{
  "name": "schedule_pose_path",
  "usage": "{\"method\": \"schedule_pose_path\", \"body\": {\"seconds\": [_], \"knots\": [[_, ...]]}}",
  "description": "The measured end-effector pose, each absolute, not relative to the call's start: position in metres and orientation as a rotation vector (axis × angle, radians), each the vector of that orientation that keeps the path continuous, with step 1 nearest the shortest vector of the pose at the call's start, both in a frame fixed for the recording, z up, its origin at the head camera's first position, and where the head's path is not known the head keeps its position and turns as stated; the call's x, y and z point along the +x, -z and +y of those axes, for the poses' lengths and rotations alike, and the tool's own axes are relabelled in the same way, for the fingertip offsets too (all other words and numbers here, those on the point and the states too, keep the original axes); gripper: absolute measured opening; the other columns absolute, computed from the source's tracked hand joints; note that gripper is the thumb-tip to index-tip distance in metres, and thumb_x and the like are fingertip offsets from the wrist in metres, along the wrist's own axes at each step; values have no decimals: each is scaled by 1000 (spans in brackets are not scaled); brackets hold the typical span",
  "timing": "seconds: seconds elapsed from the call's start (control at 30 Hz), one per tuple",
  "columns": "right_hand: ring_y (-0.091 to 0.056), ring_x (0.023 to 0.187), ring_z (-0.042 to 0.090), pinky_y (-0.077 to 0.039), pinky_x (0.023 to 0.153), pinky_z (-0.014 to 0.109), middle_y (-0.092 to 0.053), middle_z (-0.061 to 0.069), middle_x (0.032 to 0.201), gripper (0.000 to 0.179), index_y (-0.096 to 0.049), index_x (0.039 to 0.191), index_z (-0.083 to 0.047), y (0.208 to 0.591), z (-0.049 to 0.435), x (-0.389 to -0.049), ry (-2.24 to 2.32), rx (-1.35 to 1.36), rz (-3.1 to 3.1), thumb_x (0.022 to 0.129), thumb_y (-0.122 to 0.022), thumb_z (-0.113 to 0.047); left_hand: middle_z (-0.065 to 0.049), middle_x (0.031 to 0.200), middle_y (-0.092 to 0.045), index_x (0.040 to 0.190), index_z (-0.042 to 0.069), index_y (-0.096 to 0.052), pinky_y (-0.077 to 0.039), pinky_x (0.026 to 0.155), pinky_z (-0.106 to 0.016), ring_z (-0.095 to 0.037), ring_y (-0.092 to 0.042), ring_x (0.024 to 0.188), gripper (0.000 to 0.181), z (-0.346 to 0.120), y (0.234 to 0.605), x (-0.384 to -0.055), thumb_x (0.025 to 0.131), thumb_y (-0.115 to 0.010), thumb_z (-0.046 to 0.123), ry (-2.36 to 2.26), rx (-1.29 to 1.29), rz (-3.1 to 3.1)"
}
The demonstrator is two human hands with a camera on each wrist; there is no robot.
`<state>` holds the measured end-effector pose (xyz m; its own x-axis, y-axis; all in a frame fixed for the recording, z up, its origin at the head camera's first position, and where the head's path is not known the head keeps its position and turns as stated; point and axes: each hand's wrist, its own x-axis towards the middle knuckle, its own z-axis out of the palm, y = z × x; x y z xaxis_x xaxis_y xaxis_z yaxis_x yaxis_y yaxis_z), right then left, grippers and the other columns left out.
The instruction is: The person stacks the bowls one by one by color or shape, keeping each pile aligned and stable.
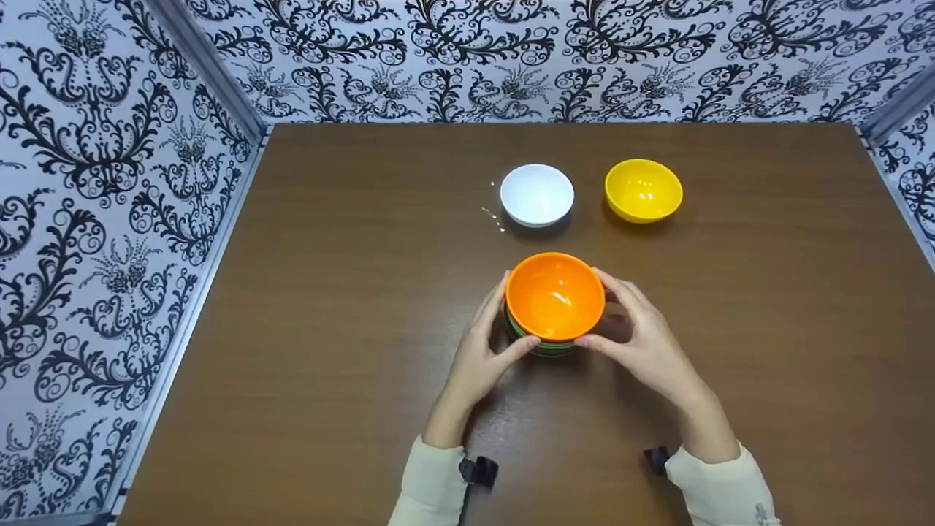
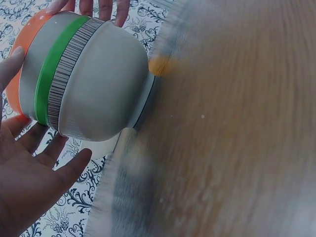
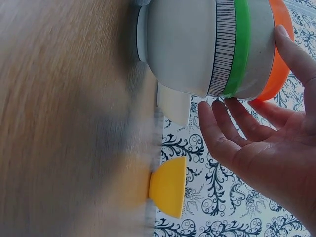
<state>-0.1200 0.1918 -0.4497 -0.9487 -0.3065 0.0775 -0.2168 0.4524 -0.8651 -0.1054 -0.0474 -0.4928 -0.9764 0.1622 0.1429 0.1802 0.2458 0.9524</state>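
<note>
Both hands hold an orange bowl (image 1: 556, 296), which sits at the top of a stack of nested bowls. Its left side is held by my left hand (image 1: 478, 358), thumb near the front rim. My right hand (image 1: 650, 351) holds the opposite side, its thumb also at the front. Below the orange rim, the right wrist view shows a plain grey band, a green bowl rim (image 3: 241, 49) and a grey-white bottom bowl (image 3: 182, 47) with a black-striped band. The bottom bowl's foot stands on the table. Several fingertips lie along the stack's side beneath the orange bowl.
Behind the stack on the brown table (image 1: 350, 292) stand a white bowl (image 1: 537, 195) and, to its right, a yellow bowl (image 1: 643, 191). Small white specks (image 1: 497, 219) lie left of the white bowl. Black-and-white patterned walls (image 1: 482, 58) border the back and sides.
</note>
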Motion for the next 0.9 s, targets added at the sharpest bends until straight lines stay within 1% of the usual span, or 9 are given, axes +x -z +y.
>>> {"method": "schedule_pose_path", "body": {"seconds": [0.13,0.27,0.5,0.67,0.8,0.9], "knots": [[-51,126,11,-51,103,23,-51,0,142,88,-38,154,-23,450,192,-120,1521,-479,2611,79,-84,-25,2,164,-29,159,23,-26,-27,124,-44,-17,-30,152,85,-48,494,-105,90,-74,37,1908,-350,-2448],[-51,126,11,-51,104,24,-51,-1,142,89,-37,154,-23,451,193,-121,1529,-488,2604,79,-85,-23,3,164,-29,159,22,-26,-27,124,-45,-17,-30,151,87,-47,496,-105,89,-75,38,1917,-350,-2442],[-51,129,17,-49,103,18,-49,1,144,87,-37,154,-23,450,195,-122,1521,-487,2584,80,-84,-24,3,165,-28,159,20,-25,-27,124,-44,-17,-29,152,91,-47,495,-105,87,-77,39,1920,-354,-2442],[-51,128,17,-47,101,13,-48,0,144,85,-38,153,-23,448,196,-122,1510,-473,2574,81,-83,-26,4,164,-28,159,22,-25,-26,125,-43,-15,-29,152,92,-46,494,-105,86,-78,36,1930,-340,-2444],[-52,128,17,-48,101,14,-48,1,144,84,-38,153,-23,447,198,-122,1493,-474,2580,82,-82,-26,5,164,-29,159,24,-25,-25,125,-43,-15,-28,152,92,-46,494,-105,86,-79,35,1941,-334,-2443],[-53,128,19,-48,101,14,-47,1,144,85,-37,154,-22,446,199,-122,1481,-468,2582,82,-82,-27,5,164,-28,159,23,-25,-25,125,-41,-14,-28,152,92,-46,494,-105,86,-79,35,1947,-331,-2445]]}}
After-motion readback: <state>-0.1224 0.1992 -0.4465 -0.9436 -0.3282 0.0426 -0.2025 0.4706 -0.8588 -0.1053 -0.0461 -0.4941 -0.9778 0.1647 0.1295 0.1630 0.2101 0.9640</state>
